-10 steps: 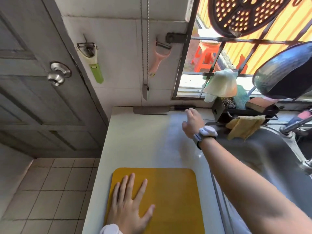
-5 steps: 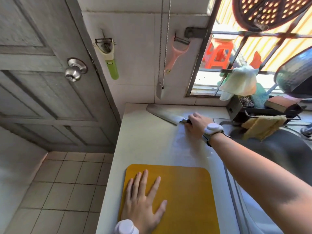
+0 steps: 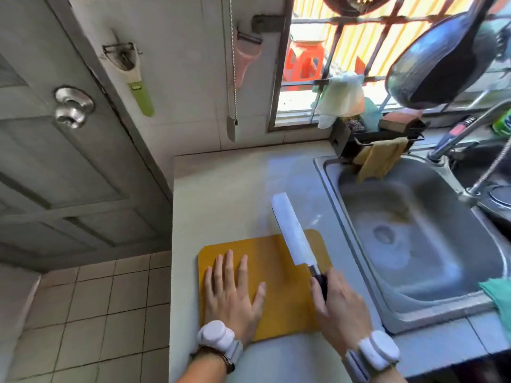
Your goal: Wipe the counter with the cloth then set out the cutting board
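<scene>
left hand (image 3: 233,295) flat on cutting board (image 3: 284,275); right hand (image 3: 338,308) gripping knife (image 3: 293,233).

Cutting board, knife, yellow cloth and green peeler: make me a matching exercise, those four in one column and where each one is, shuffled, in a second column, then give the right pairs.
Things
1. cutting board
2. knife
3. yellow cloth
4. green peeler

Places
A. hanging on the wall beside the door
B. flat on the counter under the left hand
C. draped over the rack at the sink's back edge
D. held in the right hand

Pairs: 1-B, 2-D, 3-C, 4-A
</scene>
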Available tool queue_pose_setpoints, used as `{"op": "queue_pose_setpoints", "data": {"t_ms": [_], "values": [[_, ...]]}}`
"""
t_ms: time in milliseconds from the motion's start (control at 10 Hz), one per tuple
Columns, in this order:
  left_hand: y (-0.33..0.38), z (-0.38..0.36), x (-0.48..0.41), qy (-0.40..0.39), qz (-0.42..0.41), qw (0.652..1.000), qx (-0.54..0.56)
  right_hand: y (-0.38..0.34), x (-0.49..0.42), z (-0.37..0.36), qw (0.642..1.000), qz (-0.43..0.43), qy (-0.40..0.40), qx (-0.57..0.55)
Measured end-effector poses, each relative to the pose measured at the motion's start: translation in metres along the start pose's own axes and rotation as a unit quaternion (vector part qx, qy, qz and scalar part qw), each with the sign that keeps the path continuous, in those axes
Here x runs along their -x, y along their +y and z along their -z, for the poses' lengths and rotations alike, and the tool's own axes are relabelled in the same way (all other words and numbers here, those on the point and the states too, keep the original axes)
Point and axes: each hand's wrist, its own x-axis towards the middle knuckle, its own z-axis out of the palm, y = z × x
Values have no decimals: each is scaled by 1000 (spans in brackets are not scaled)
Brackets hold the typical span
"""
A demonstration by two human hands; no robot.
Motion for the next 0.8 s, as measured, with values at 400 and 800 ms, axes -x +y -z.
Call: {"op": "queue_pose_setpoints", "data": {"t_ms": [400, 800], "values": [[3, -1, 1, 29, 12, 999, -15, -5, 20, -23, 997, 0, -50, 64], [10, 45, 14, 66, 52, 996, -14, 19, 27, -1, 997, 39, -64, -6]]}}
